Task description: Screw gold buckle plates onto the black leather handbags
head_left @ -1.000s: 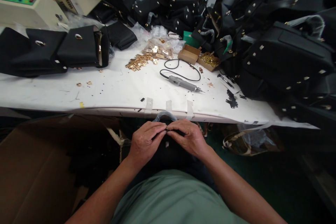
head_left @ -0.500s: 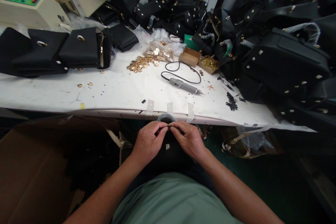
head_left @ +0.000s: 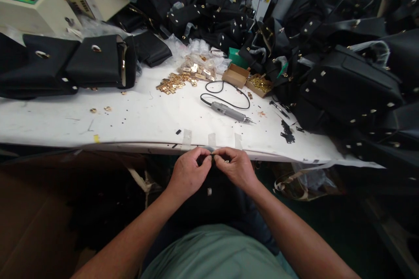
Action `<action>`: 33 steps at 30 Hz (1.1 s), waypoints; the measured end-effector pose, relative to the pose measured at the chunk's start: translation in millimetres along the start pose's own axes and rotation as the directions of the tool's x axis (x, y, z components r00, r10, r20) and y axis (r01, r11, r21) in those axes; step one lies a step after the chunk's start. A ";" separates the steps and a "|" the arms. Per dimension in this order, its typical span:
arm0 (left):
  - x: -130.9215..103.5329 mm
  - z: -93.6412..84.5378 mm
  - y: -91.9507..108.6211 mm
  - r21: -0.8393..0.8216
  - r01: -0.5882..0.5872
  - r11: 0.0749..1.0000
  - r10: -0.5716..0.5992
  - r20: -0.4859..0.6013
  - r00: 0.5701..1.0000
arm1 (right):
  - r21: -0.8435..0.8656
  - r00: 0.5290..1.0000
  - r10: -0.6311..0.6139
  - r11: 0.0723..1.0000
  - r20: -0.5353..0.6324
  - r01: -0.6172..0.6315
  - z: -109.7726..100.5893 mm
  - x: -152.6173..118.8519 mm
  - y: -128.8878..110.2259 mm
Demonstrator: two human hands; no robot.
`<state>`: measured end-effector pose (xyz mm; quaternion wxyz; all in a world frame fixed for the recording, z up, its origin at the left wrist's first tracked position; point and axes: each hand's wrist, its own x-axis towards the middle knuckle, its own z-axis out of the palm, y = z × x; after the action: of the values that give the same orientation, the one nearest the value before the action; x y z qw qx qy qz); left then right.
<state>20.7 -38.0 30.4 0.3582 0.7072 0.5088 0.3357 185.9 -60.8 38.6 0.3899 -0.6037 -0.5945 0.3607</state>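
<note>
Just below the front edge of the white table, my left hand (head_left: 193, 169) and my right hand (head_left: 236, 168) meet fingertip to fingertip. Each pinches at a small dark piece between them, too small to make out. A glint of metal shows by the right fingers. Under the hands, at my lap, lies a black item (head_left: 199, 207) with a small light metal fitting (head_left: 209, 192). A grey pen-like power tool (head_left: 229, 112) with a looped black cord rests on the table beyond the hands.
The white table (head_left: 147, 117) bears gold metal parts (head_left: 173, 83), a cardboard box of small gold pieces (head_left: 259, 84) and black flat parts (head_left: 287, 133). Black bags (head_left: 353, 83) crowd the right and back; more (head_left: 94, 61) lie left, near a cream machine (head_left: 36, 6).
The view has shifted slightly. Both hands stay together, with the fingertips a little nearer the table edge, and a metal glint now shows by the right fingers.
</note>
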 end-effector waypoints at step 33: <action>40.9 -18.4 -38.0 0.273 -0.026 0.962 -0.108 0.464 0.879 | 0.186 0.905 0.357 0.897 0.232 -0.401 -0.1 78.5 23.1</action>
<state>-2.5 12.9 12.3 0.3786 0.7990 0.4616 0.0719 198.7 17.8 20.1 0.3196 -0.6215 -0.4540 0.5527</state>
